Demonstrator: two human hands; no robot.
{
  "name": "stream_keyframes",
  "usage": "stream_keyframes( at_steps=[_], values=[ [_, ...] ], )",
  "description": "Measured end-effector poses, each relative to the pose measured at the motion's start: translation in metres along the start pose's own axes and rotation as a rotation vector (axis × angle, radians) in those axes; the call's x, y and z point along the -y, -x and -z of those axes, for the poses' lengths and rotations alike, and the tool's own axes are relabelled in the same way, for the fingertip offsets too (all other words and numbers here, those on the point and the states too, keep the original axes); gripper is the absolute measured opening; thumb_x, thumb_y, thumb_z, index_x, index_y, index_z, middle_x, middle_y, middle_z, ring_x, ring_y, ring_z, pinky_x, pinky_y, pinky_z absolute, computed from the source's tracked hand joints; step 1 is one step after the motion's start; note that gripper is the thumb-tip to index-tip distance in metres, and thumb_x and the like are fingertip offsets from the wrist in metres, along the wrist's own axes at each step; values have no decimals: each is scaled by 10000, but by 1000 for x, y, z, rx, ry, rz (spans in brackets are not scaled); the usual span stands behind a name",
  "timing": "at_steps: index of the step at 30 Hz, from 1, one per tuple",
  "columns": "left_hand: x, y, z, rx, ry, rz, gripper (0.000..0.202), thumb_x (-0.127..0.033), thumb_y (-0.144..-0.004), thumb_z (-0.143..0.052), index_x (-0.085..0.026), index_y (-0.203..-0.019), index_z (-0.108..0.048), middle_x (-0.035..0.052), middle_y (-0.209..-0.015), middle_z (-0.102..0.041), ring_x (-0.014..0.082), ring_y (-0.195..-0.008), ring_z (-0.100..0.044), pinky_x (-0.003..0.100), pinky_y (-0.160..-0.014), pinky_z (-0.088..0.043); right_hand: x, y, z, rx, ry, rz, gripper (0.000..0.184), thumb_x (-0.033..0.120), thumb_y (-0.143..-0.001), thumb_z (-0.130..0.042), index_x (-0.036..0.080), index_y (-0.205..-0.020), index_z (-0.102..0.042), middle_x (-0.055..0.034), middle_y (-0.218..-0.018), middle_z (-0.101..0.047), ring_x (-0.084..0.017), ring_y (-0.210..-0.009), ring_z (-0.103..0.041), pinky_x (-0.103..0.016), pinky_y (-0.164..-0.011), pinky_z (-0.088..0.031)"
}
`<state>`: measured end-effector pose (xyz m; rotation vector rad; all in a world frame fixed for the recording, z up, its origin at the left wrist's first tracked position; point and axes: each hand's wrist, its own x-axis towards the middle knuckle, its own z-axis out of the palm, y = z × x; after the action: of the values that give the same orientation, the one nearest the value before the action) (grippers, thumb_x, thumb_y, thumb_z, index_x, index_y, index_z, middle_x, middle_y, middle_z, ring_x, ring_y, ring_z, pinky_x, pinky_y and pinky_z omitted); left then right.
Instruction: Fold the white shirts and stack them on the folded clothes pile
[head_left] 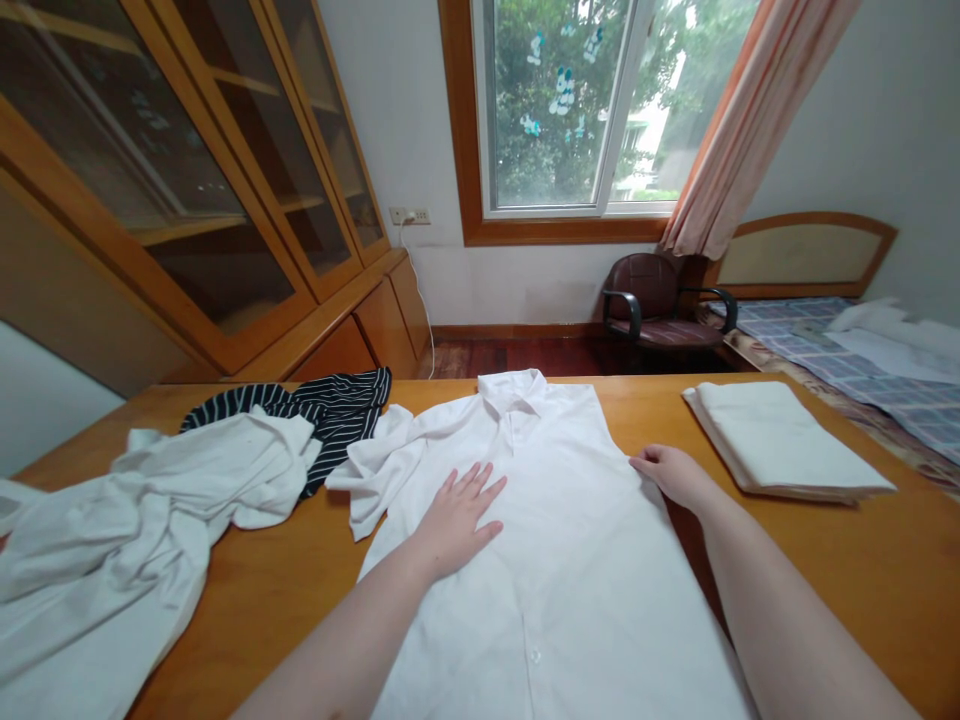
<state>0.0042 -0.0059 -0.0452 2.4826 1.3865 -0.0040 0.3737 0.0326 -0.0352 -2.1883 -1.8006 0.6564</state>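
A white button-up shirt (555, 520) lies spread out in front of me, its collar (514, 393) at the far edge of the table. My left hand (463, 525) rests flat on the chest of the shirt, fingers spread. At the shirt's right side edge, my right hand (671, 474) pinches the fabric between thumb and fingers. The left sleeve (382, 465) lies crumpled out to the side. On the right no sleeve shows; the edge there runs straight down from the shoulder.
Rumpled white clothing (150, 530) and a black striped garment (349, 410) lie on the left of the wooden table (757, 570). A folded white stack (787, 435) sits at right. Beyond stand a glass-door cabinet (300, 290), a chair (649, 300) and a bed (817, 335).
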Motion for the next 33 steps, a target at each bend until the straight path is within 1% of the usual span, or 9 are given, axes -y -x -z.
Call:
stream_keyframes(
  at_steps=[4, 7, 11, 17, 21, 24, 27, 30, 33],
  values=[
    [0, 0, 0, 7, -8, 2, 601, -458, -893, -413, -319, -1451, -237, 28, -1544, -152, 217, -1419, -100, 463, -1138, -66, 0, -1, -2, -128, 86, -23, 227, 365, -808, -474, 211, -783, -640, -62, -821, -693, -226, -768, -635, -302, -649, -450],
    [0, 0, 0, 10, -14, 3, 605, -453, -893, -414, -317, -1453, -232, 36, -1544, -144, 217, -1419, -101, 465, -1137, -71, 6, -2, -13, -302, 148, 191, 393, 416, -850, -437, 190, -1120, -610, -122, -1206, -609, -272, -1111, -556, -366, -925, -424],
    [0, 0, -1, 13, -13, -4, 603, -465, -899, -394, -311, -1456, -224, 41, -1544, -139, 218, -1419, -95, 469, -1135, -73, 18, -1, -34, -105, 197, 435, 626, 510, -875, -395, 184, -1409, -368, -106, -1496, -293, -243, -1369, -275, -397, -1107, -246],
    [-3, -1, 5, 63, 6, 14, 605, -446, -896, -384, -294, -1459, -225, 46, -1546, -109, 232, -1421, -62, 487, -1131, -54, 29, 9, -40, 98, 355, 315, 674, 528, -882, -352, 215, -1468, -240, -77, -1533, -164, -255, -1406, -143, -493, -1114, -164],
    [-16, 5, 22, 172, 57, 36, 721, -454, -800, -506, -274, -1453, -257, 64, -1543, -121, 273, -1415, -94, 486, -1120, -126, 40, 24, -28, 131, 407, 194, 668, 524, -865, -375, 210, -1449, -288, -91, -1522, -220, -304, -1385, -211, -565, -1079, -166],
    [-30, 4, 44, 198, 92, 33, 645, -455, -742, -551, -265, -1351, -455, 99, -1476, -338, 316, -1326, -345, 465, -1050, -290, 56, 32, -15, 161, 468, 159, 529, 542, -855, -395, 221, -1240, -563, -126, -1343, -516, -345, -1232, -452, -614, -1033, -171],
    [-37, -17, 67, 231, 104, 91, 392, -465, -759, -512, -236, -1032, -674, 120, -1147, -649, 317, -1006, -612, 425, -855, -446, 78, 24, -2, 208, 539, 111, 468, 525, -855, -424, 158, -967, -691, -167, -1039, -678, -335, -1019, -600, -570, -988, -256],
    [-31, -56, 78, 5, 131, 254, 336, -435, -816, -449, -210, -923, -674, 117, -979, -694, 291, -892, -640, 376, -759, -465, 99, -2, 5, 136, 454, 16, 433, 467, -854, -467, 121, -1009, -675, -212, -1055, -656, -336, -967, -618, -449, -810, -425],
    [-14, -95, 66, -342, 186, 370, 315, -324, -848, -433, -164, -1037, -628, 142, -1067, -658, 264, -984, -608, 343, -811, -446, 110, -34, -4, -41, 262, 55, 351, 367, -886, -433, 134, -1024, -656, -181, -1014, -672, -292, -955, -622, -372, -776, -436]
  ],
)
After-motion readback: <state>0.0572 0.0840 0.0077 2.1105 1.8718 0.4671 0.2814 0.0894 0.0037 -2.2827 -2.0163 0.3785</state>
